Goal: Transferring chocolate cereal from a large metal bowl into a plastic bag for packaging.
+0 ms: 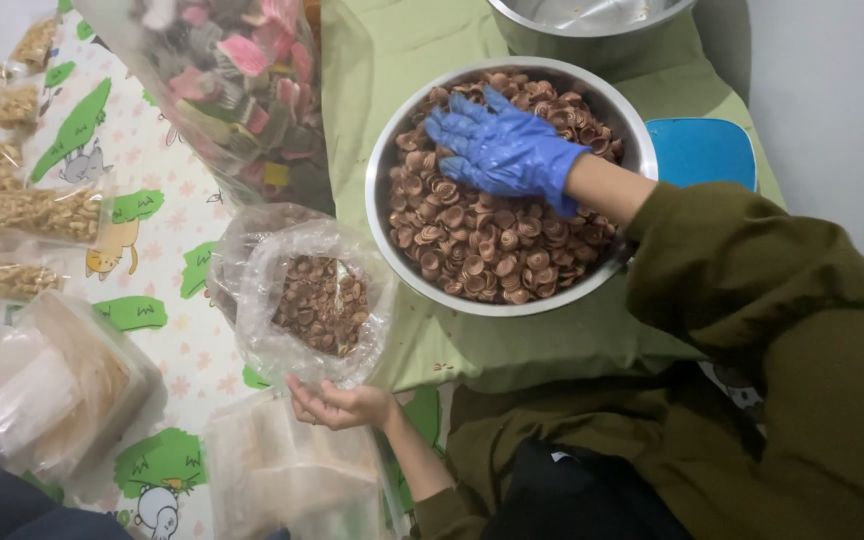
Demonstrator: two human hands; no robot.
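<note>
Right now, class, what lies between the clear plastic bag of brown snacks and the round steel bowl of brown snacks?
In the head view, only a bare strip of green cloth separates the clear plastic bag from the steel bowl.

One head-worn camera looks almost straight down from close above the floor mat (167, 215), the person's own olive sleeve (752, 300) entering from the lower right edge; the metal bowl (392, 150) sits near the top, slightly right of centre
</note>
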